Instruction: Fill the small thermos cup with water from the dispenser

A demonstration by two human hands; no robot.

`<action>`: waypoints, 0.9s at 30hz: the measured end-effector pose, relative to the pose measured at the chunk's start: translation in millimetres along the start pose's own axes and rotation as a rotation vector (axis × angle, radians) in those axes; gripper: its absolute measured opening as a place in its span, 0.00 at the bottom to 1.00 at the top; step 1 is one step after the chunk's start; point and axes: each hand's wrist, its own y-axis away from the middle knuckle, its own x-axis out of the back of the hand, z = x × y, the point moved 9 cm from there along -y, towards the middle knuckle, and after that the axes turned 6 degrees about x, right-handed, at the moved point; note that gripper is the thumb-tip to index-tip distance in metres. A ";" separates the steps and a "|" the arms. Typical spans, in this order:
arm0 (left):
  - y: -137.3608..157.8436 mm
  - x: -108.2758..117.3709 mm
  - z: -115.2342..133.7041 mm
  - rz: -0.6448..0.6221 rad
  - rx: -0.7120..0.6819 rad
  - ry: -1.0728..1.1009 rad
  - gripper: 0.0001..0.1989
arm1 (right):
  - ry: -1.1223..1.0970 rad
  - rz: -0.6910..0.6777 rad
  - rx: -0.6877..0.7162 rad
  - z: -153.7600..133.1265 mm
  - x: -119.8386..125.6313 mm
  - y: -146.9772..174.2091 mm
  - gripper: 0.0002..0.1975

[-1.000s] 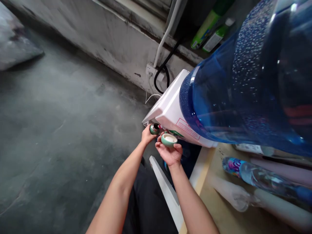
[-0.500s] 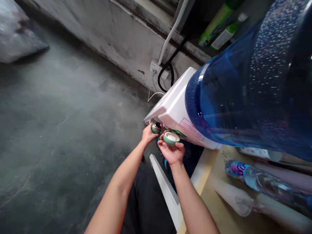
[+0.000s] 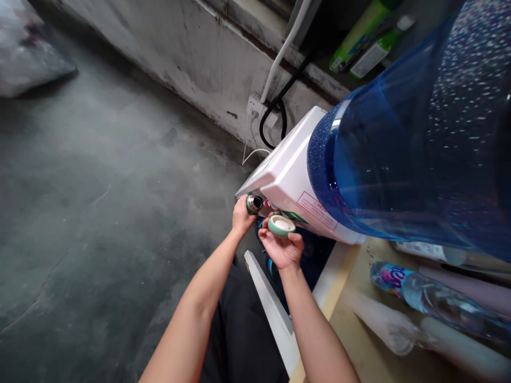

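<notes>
**Flask held open at the front of a water dispenser**

At the upper left of the frame a grey crumpled bag [image 3: 24,58] lies on the dark grey concrete floor [image 3: 99,175], which fills the left half of the picture. A stained whitish wall base [image 3: 191,64] runs diagonally across the top.

Just left of centre, the left hand [image 3: 240,215] is wrapped around a small green metal flask [image 3: 253,204], whose open, shiny mouth faces the camera. The flask is held right against the lower front edge of the white plastic water dispenser [image 3: 287,181]; whether it touches a tap cannot be told.

Just beside it, at centre, the right hand [image 3: 282,249] grips a round pale green lid with a cream inside [image 3: 281,225] between thumb and fingers, the inside turned upward. Lid and flask are close together but apart.

Above the dispenser, near the top centre, a white pipe [image 3: 285,50] and a black cable [image 3: 275,114] come down the wall to a white socket [image 3: 255,109].

The right half of the frame is taken by a large translucent blue water jug [image 3: 419,143] seated on the dispenser. Behind it, at the upper right, stand two green bottles [image 3: 365,40]. At the lower right a clear plastic bottle with a blue and pink label [image 3: 423,295] lies on a light wooden surface [image 3: 359,330].
</notes>
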 end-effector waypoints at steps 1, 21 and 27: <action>-0.6 -1.3 -1.6 0.027 0.006 0.004 0.39 | 0.000 -0.003 -0.001 0.4 -0.1 0.0 0.37; -6.2 -22.6 -12.6 -0.151 -0.036 0.056 0.39 | 0.178 0.437 -0.058 28.2 49.8 11.5 0.41; -23.0 105.9 -59.5 0.071 0.247 0.112 0.41 | 0.460 0.383 -0.152 58.1 77.4 42.6 0.44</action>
